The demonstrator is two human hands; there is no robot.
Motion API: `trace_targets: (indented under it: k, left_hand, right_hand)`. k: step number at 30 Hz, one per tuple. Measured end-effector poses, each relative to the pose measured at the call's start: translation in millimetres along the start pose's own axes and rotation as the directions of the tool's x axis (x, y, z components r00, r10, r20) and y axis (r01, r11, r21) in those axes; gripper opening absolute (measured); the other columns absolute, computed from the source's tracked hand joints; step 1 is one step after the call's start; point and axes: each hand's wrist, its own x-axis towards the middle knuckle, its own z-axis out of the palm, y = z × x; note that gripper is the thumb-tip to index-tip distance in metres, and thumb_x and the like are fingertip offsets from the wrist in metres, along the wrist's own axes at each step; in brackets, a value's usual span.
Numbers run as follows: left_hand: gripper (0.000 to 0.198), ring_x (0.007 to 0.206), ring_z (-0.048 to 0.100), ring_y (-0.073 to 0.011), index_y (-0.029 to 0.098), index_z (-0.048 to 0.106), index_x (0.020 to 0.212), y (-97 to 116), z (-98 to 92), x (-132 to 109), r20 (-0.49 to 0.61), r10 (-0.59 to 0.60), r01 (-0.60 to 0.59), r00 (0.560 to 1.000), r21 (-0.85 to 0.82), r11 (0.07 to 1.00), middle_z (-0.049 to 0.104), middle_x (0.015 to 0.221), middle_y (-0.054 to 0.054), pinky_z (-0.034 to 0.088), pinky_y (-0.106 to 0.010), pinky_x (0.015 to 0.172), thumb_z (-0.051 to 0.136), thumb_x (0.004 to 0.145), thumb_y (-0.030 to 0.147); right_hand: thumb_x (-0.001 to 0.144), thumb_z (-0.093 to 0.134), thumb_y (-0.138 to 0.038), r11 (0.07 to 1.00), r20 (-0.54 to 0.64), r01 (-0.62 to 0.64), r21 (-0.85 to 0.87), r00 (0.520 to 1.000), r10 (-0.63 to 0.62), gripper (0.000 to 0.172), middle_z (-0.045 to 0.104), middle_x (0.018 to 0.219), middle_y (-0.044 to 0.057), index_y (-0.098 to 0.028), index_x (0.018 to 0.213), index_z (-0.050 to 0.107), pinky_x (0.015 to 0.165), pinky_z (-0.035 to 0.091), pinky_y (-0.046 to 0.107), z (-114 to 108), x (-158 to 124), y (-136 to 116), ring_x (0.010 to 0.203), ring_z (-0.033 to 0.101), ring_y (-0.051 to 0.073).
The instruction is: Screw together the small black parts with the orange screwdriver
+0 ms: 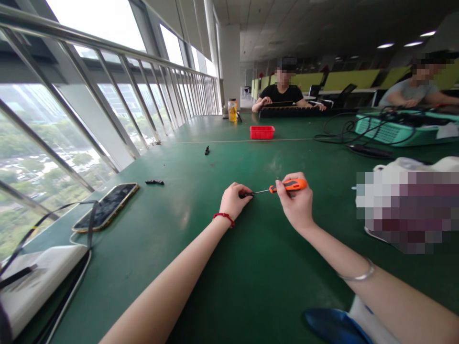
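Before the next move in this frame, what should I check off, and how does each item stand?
1. Right grip wrapped around the orange screwdriver: ok.
2. Left grip holding the small black part: ok.
3. Screwdriver shaft directed toward that part: ok.
4. Tip properly seated: cannot tell, too small.
5. Phone apart from both hands: ok.
6. Red tray contents: cannot tell.

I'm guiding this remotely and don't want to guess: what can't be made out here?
- Head view: full shape of the small black piece, partly covered by the left hand.
- Head view: whether the tip of the orange screwdriver in the right hand sits in a screw; too small.
- Head view: the blue item, cut off by the bottom edge.
- Head view: the bundle at right, pixelated.
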Motion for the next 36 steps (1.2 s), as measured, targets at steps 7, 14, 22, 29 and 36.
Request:
trace_targets:
  k: [7, 14, 22, 29, 36]
  left_hand:
    - [0.009, 0.073, 0.057, -0.0131, 0.017, 0.068, 0.077, 0.3, 0.6, -0.6, 0.002, 0.005, -0.005, 1.0, -0.001, 1.0, 0.06, 0.08, -0.003, 0.049, -0.026, 0.072, 0.064, 0.069, 0.014]
    - [0.01, 0.073, 0.057, -0.0134, 0.017, 0.068, 0.077, 0.1, 0.3, -0.3, 0.007, 0.006, -0.006, 1.0, 0.013, 1.0, 0.061, 0.08, -0.003, 0.049, -0.027, 0.072, 0.064, 0.07, 0.013]
    - [0.01, 0.072, 0.057, -0.0126, 0.018, 0.068, 0.077, 0.1, 0.6, -1.0, 0.004, 0.013, -0.013, 1.0, -0.001, 1.0, 0.061, 0.08, -0.002, 0.049, -0.026, 0.072, 0.064, 0.069, 0.013]
    - [0.011, 0.071, 0.057, -0.0121, 0.018, 0.069, 0.079, -0.2, 2.1, -2.2, 0.011, 0.059, -0.06, 0.998, 0.018, 0.998, 0.061, 0.082, -0.002, 0.049, -0.025, 0.07, 0.063, 0.07, 0.015]
    - [0.011, 0.07, 0.057, -0.0121, 0.018, 0.069, 0.078, 1.0, 2.2, -2.4, 0.015, 0.046, -0.046, 0.999, 0.021, 0.999, 0.061, 0.081, -0.002, 0.049, -0.024, 0.068, 0.063, 0.07, 0.014]
  right_hand:
    - [0.079, 0.054, -0.039, 0.999, 0.016, 0.03, -0.019, 0.999, -0.03, 0.022, 0.048, 0.067, -0.002, -0.022, 0.072, 0.041, 0.049, 0.039, 0.022, -0.2, -1.6, -4.5, 0.051, 0.046, 0.009]
    - [0.079, 0.053, -0.041, 0.999, 0.013, 0.026, -0.047, 1.0, -0.025, 0.023, 0.048, 0.064, -0.002, -0.022, 0.072, 0.041, 0.048, 0.038, 0.022, -0.1, -1.3, -3.2, 0.048, 0.045, 0.009]
    - [0.078, 0.055, -0.037, 1.0, 0.042, 0.014, 0.004, 0.999, -0.014, 0.021, 0.049, 0.067, -0.002, -0.022, 0.071, 0.041, 0.051, 0.04, 0.022, 0.5, -1.4, -3.3, 0.054, 0.049, 0.01]
    - [0.074, 0.06, -0.031, 0.994, 0.041, -0.054, 0.097, 0.998, 0.051, 0.018, 0.047, 0.066, -0.004, -0.022, 0.078, 0.045, 0.049, 0.04, 0.022, 2.2, 0.2, -1.8, 0.051, 0.046, 0.009]
    - [0.074, 0.055, -0.023, 0.98, 0.052, -0.045, 0.195, 0.998, 0.035, 0.028, 0.044, 0.062, -0.007, -0.023, 0.096, 0.037, 0.054, 0.042, 0.024, 3.0, 0.7, 0.2, 0.051, 0.047, 0.01]
